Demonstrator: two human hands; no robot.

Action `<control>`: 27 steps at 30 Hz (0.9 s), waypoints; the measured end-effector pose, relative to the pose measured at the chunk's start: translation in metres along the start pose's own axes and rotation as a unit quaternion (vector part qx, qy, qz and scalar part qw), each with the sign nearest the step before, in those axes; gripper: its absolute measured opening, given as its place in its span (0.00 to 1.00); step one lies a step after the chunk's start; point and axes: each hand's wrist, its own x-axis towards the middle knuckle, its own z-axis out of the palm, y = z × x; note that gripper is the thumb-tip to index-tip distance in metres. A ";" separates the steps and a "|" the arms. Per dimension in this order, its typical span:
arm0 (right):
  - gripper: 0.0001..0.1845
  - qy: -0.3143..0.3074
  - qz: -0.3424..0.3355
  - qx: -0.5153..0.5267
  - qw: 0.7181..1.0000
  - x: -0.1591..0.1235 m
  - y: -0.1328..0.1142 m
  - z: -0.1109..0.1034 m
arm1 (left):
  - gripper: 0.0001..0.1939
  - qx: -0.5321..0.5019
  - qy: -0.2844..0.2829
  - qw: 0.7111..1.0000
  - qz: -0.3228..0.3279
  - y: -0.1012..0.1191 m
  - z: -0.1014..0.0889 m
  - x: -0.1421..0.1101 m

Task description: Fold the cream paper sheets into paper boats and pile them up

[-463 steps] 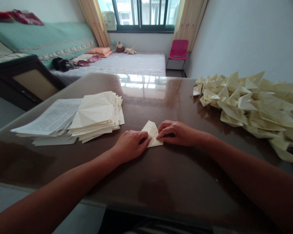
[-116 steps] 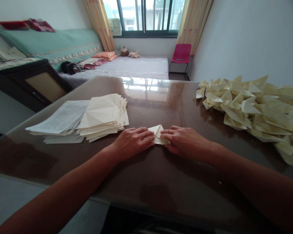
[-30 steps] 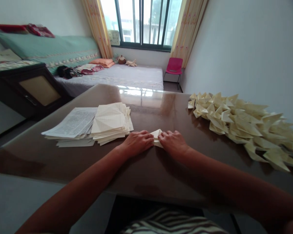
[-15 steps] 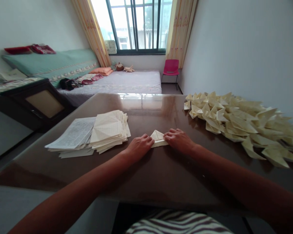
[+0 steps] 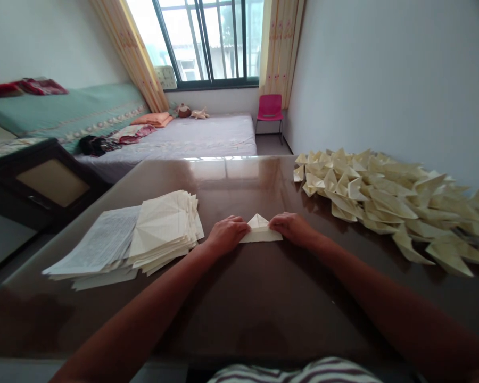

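Paper (image 5: pixel 260 235), folded and pale, is lying on the brown table (image 5: pixel 259 303) directly between my hands – its long axis is running left to right, its peak pointing away from me. My left hand (image 5: pixel 228 233) is pinching the left side and my right hand (image 5: pixel 296 229) is pinching the right, both touching it, neither clearly nearer. The flat strip along the bottom is facing me. Creased sheets (image 5: pixel 159 226) are sitting in a stack beyond my left forearm, with printed sheets (image 5: pixel 98 239) lying beside them, farther left. Pointed paper shapes (image 5: pixel 373 199) are crowding the table's right side in a heap. Far left, a dark cabinet (image 5: pixel 51 178) is standing closed – I cannot tell what it is holding.
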 end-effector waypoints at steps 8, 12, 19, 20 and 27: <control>0.12 0.043 0.081 0.035 0.995 0.007 0.009 0.012 | 0.15 -0.067 0.042 0.990 -0.119 -0.006 0.019 0.007; 0.10 0.046 0.097 -0.015 0.994 0.009 0.005 0.014 | 0.13 -0.047 0.036 0.989 -0.133 -0.004 0.020 0.009; 0.12 0.034 0.105 -0.087 0.990 0.008 -0.005 0.016 | 0.15 0.058 0.097 0.994 0.000 0.005 0.019 0.004; 0.12 0.031 0.108 -0.094 0.989 0.008 -0.006 0.016 | 0.15 0.056 0.090 0.994 0.040 0.008 0.019 0.003; 0.12 0.033 0.099 -0.081 0.991 0.009 0.003 0.014 | 0.18 0.051 0.003 0.997 0.049 0.023 0.018 -0.004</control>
